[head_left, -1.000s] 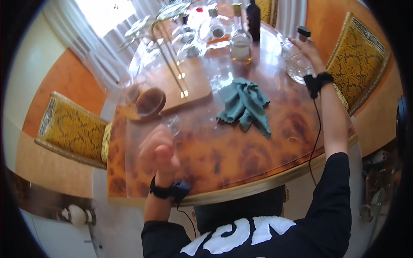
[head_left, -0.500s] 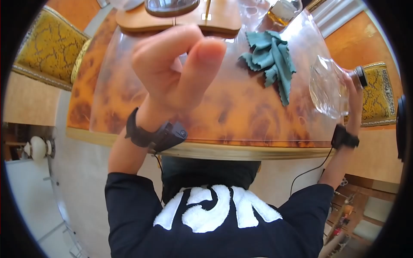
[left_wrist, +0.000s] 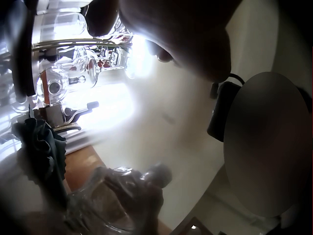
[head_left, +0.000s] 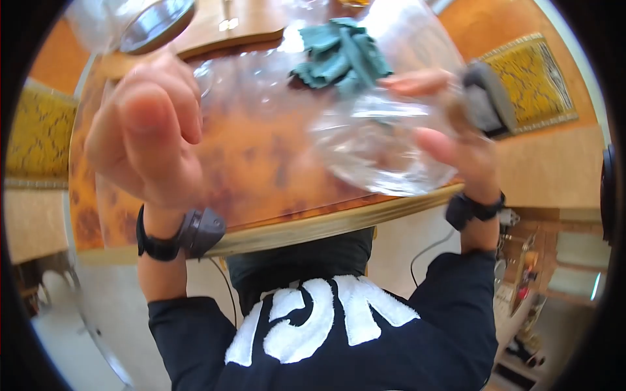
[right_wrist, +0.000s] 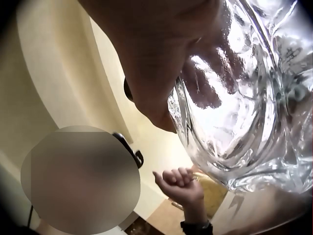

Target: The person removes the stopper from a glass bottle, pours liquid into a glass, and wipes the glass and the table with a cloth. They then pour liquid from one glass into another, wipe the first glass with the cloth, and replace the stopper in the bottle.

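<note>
Bottle: the clear, rounded glass bottle point(head_left: 372, 153) with the dark cap point(head_left: 488, 98) lies tipped over on its side, base to the left, above the front-right part of the glossy orange-brown table point(head_left: 254, 163). Looks lifted to me.

Right hand: my right hand point(head_left: 475, 155) is gripping it up by the neck and shoulder, thumb on the near side, fingers on the far side.

Left hand: my left hand point(head_left: 147, 133) is raised over the left part, fingers loosely curled; I see nothing in it.

Handling tip: smooth glass gripped at one end probably wants to swing, so I'd move slow, keep the grip firm and put the other palm under the base.

Front edge: the bottle sits close to the gold-coloured front edge point(head_left: 326, 221), so I'd keep its base well inboard.

Room: best stretch is mid-table between my hands. Beyond it sit the crumpled teal cloth point(head_left: 349, 58), just past the bottle, and the pale wooden board point(head_left: 238, 32) toward the far-left corner.
</note>
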The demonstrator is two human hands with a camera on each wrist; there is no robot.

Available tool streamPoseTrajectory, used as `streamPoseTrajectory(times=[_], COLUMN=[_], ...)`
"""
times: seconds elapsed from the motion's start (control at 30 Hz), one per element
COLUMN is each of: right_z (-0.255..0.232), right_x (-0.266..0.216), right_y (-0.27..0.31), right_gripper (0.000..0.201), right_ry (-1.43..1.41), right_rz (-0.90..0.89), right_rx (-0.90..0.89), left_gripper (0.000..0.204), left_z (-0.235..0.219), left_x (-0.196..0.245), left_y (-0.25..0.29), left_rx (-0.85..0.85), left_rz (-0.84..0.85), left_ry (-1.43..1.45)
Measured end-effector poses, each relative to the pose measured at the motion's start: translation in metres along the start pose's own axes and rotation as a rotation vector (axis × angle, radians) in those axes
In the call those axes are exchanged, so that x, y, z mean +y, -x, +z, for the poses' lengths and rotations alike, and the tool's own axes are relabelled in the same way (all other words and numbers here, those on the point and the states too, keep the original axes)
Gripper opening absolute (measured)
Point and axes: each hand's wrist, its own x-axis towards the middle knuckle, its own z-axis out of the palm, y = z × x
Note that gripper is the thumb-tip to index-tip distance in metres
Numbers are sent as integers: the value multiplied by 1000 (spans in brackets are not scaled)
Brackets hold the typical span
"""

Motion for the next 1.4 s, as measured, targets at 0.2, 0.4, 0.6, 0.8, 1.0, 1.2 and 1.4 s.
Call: streamPoseTrajectory(times=[0.2,0.4,0.6,0.8,1.0,1.2,1.4], right_z=[72,90,34,37,75,68,53], right_x=[15,8,-12,-56,-48,-33,-29], right_y=[-68,-91,-113,-115,-105,-111,-130], right_gripper=[42,43,62,62,60,51,46], right_ry=[159,71,220,683,741,753,602], right_rz=[-302,-300,-489,-362,-422,-625,-764], right_rx=[-78,-193,-530,-274,5,49,-123], left_gripper=[99,84,74,62,56,57,60], left_z=[34,-5,-8,-5,-4,5,6], left_x=[-4,9,2,1,-14,-24,-15], left_y=[-5,-26,-35,-60,-61,-61,-53], left_rx=[-94,-519,-605,-701,-785,-875,-713], left_rz=[-161,-450,-387,-454,-431,-415,-633], left_ry=[-256,-306,-263,-202,-136,52,-126])
